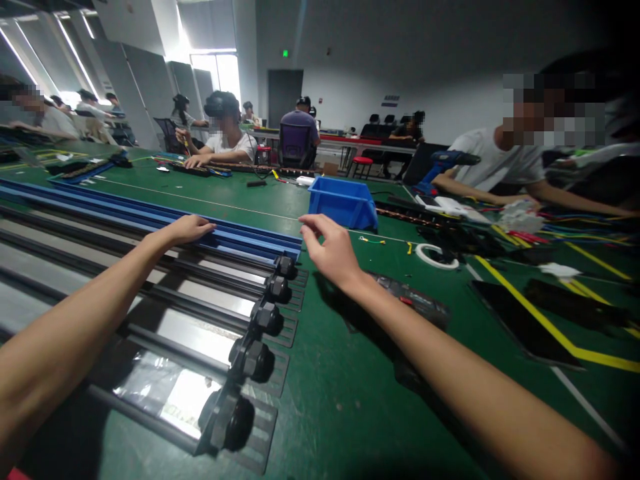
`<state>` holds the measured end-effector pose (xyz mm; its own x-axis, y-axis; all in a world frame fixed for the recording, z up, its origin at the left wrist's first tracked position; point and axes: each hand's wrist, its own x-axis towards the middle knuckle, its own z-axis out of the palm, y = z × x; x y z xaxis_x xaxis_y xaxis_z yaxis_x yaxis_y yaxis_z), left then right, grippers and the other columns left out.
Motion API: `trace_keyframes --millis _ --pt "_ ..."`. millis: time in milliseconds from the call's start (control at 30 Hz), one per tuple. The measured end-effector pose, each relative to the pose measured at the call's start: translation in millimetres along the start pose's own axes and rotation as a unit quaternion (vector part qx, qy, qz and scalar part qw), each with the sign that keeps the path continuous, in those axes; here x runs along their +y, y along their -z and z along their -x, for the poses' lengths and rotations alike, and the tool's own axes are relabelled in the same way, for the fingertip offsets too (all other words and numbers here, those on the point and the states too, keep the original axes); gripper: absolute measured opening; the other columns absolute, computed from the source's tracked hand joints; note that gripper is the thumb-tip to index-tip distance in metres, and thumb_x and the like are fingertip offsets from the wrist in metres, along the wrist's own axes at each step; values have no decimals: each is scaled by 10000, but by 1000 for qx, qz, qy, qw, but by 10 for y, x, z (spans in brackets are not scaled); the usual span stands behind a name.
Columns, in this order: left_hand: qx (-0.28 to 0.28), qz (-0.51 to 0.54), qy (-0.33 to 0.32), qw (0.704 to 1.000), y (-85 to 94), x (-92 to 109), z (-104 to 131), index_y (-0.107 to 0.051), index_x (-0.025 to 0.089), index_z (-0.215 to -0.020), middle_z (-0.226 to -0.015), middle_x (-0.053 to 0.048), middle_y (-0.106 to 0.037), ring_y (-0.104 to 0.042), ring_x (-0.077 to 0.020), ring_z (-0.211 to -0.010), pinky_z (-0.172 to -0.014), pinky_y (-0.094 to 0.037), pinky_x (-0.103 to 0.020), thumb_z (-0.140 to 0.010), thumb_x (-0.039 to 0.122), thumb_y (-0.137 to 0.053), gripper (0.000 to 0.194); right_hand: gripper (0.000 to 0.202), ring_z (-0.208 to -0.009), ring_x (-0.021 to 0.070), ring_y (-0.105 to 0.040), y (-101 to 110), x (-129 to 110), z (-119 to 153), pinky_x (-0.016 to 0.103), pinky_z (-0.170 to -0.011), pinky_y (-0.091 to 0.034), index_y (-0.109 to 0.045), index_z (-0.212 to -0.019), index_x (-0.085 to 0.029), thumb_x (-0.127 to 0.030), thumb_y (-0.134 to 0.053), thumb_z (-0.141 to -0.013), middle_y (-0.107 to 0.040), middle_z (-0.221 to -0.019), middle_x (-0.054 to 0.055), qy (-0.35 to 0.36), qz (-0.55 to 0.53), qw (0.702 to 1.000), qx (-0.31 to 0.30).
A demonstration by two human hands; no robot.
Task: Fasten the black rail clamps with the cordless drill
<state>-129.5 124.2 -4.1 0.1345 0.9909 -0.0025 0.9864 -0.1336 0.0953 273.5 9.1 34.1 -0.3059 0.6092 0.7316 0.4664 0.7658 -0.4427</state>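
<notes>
My left hand (187, 229) lies palm down, fingers stretched out, over blue metal rails (240, 235) that run side by side across the table. Just past the right end of those rails is my right hand (330, 248), slightly curled, with a gap between thumb and forefinger and nothing visible in it. Below my left arm sit several long, light-faced units with dark bars along their edges. Each ends in a black cable gland (257, 360) beside a slotted plate (260, 433). Part of this row is hidden by my left forearm.
Beyond my right hand stands a blue bin (343, 203). A dark power tool (410, 300) lies partly under my right forearm. To the right are a white ring (437, 257), a black panel (520, 320), cables and a co-worker near a blue drill (445, 163). Other people sit farther back.
</notes>
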Motion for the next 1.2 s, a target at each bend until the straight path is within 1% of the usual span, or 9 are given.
trace_keyframes --millis 67,167,233,300,367,467,567,900,1200 --pt "-9 9 3 1000 -20 -29 -18 -737 163 -1096 -978 -74 -744 -667 -267 -942 -821 -483 -263 -824 715 -312 748 221 -998 181 -623 18 -503 144 341 -909 -478 -645 -1097 -159 -228 -474 -975 -685 -1059 78 42 -30 997 -54" --pt "-26 7 14 1000 -42 -64 -46 -731 158 -1141 -1043 -86 -743 -667 -278 -1007 -868 -483 -268 -828 737 -290 792 260 -1080 199 -602 -15 -1220 495 364 -981 -452 -621 -1150 -153 -306 -518 -967 -681 -1123 82 124 -48 975 -178" --pt "-36 -3 21 999 -53 -77 -58 -715 151 -1187 -1111 -109 -729 -653 -289 -1076 -915 -470 -282 -841 748 -254 830 362 -1133 219 -579 -92 -1551 743 378 -1023 -431 -618 -1152 -144 -436 -522 -961 -669 -1171 99 159 -36 958 -237" --pt "-44 -8 27 999 -63 -82 -63 -693 148 -1231 -1167 -124 -711 -639 -293 -1122 -945 -458 -294 -853 748 -225 850 506 -1239 253 -512 -212 -1740 948 430 -1099 -371 -582 -1233 -130 -541 -494 -951 -614 -1300 120 194 1 944 -266" --pt "-45 -9 26 999 -68 -80 -64 -677 154 -1263 -1203 -118 -700 -631 -289 -1144 -953 -455 -290 -864 735 -224 837 611 -1332 276 -423 -348 -1821 1084 473 -1155 -301 -527 -1318 -106 -592 -441 -957 -508 -1441 129 222 49 934 -276" --pt "-46 -14 25 999 -67 -57 -66 -653 164 -1301 -1263 -105 -674 -615 -282 -1179 -962 -452 -282 -887 692 -240 788 538 -1383 266 -363 -509 -1845 1171 457 -1178 -272 -504 -1348 -84 -488 -389 -1012 -418 -1521 122 232 111 925 -280" --pt "-57 -37 34 997 -59 -22 -76 -620 166 -1341 -1331 -121 -629 -587 -299 -1221 -997 -435 -316 -917 633 -225 744 445 -1374 254 -379 -576 -1840 1179 430 -1173 -285 -545 -1304 -80 -389 -374 -1034 -450 -1498 119 240 134 921 -277" --pt "-73 -87 10 993 -105 -73 -145 -598 196 -1357 -1359 -148 -603 -576 -324 -1226 -1000 -429 -386 -949 572 -159 708 426 -1354 247 -405 -616 -1828 1202 434 -1163 -308 -576 -1266 -111 -392 -345 -1044 -488 -1473 85 246 130 922 -269" --pt "-80 -86 9 993 -111 -91 -156 -585 171 -1372 -1351 -158 -607 -583 -321 -1216 -991 -437 -372 -955 551 -156 708 390 -1357 242 -410 -614 -1856 1207 434 -1156 -313 -601 -1214 -121 -388 -379 -1036 -486 -1473 85 248 130 923 -265"
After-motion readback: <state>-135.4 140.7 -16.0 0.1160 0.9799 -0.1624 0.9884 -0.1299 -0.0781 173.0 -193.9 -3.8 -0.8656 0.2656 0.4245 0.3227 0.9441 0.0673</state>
